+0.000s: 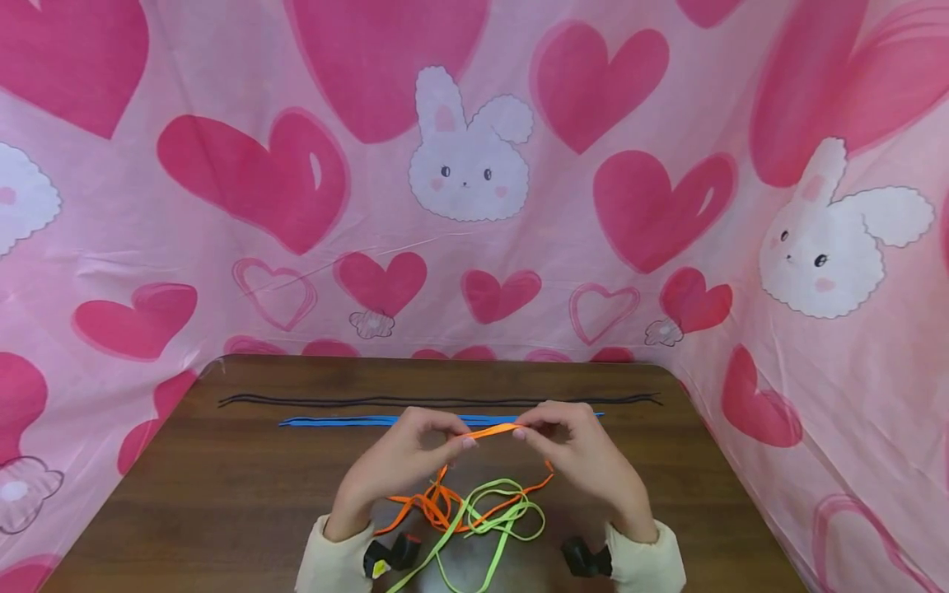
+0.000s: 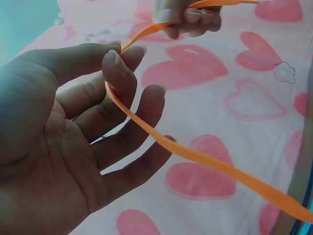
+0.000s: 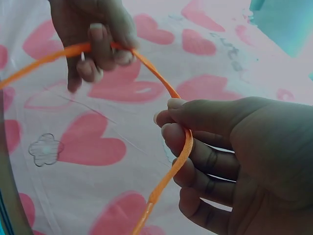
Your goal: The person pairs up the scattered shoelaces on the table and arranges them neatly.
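Note:
An orange shoelace point(image 1: 493, 430) is stretched in a short span between my two hands, raised over the table. My left hand point(image 1: 404, 457) pinches it between thumb and fingertips. On the other side, my right hand point(image 1: 586, 453) pinches the same lace between thumb and forefinger. In the right wrist view a plastic-looking tip of the orange shoelace point(image 3: 145, 215) hangs below the right hand. The rest of the orange lace lies in a loose tangle below the hands, mixed with a yellow-green shoelace point(image 1: 504, 539).
Behind the hands, a blue shoelace point(image 1: 334, 422) lies doubled and straight across the brown wooden table point(image 1: 185, 494). Farther back runs a doubled black shoelace point(image 1: 437, 402). A pink cloth with hearts and rabbits point(image 1: 474, 313) hangs around the table's back and sides.

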Demonstrator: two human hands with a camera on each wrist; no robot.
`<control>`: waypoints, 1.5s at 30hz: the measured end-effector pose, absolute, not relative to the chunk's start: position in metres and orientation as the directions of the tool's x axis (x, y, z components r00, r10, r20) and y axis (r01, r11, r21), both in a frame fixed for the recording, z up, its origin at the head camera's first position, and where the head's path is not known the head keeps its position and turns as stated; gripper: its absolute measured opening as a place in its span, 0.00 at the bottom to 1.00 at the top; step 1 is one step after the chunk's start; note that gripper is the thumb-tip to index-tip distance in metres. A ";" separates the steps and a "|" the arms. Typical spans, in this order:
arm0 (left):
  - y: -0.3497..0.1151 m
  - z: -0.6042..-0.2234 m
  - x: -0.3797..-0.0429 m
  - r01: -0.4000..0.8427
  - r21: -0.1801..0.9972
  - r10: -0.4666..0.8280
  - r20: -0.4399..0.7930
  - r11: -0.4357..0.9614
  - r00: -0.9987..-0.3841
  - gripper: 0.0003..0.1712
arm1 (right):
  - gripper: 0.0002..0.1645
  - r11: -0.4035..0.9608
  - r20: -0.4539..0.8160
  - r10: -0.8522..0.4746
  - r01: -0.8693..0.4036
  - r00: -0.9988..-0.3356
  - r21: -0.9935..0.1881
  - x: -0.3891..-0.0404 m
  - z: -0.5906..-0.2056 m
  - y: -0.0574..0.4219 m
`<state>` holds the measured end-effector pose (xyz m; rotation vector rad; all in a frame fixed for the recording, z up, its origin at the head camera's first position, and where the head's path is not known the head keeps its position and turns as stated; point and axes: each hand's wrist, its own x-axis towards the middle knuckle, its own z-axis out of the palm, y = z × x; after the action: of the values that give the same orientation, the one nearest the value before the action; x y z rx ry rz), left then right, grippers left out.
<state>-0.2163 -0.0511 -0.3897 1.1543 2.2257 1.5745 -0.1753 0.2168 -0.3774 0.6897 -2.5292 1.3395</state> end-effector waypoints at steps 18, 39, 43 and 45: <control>-0.073 -0.372 -0.202 0.584 0.780 0.560 0.387 0.224 -0.732 0.04 | 0.10 0.507 0.493 -0.241 -0.542 -0.836 -0.671 -0.159 -0.364 0.248; -0.142 -0.345 -0.198 0.669 0.600 0.517 0.440 0.440 -0.734 0.07 | 0.15 0.666 0.530 -0.189 -0.505 -0.827 -0.549 -0.155 -0.358 0.286; -0.162 -0.352 -0.196 0.691 0.539 0.514 0.466 0.481 -0.721 0.11 | 0.16 0.686 0.546 -0.189 -0.508 -0.816 -0.521 -0.152 -0.358 0.295; -0.171 -0.356 -0.195 0.694 0.517 0.504 0.477 0.501 -0.720 0.11 | 0.16 0.681 0.543 -0.190 -0.508 -0.818 -0.527 -0.150 -0.360 0.298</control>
<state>-0.1949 -0.1705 -0.3562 1.2028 2.9439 1.2252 -0.1502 0.2980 -0.3598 0.5416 -2.4445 0.9571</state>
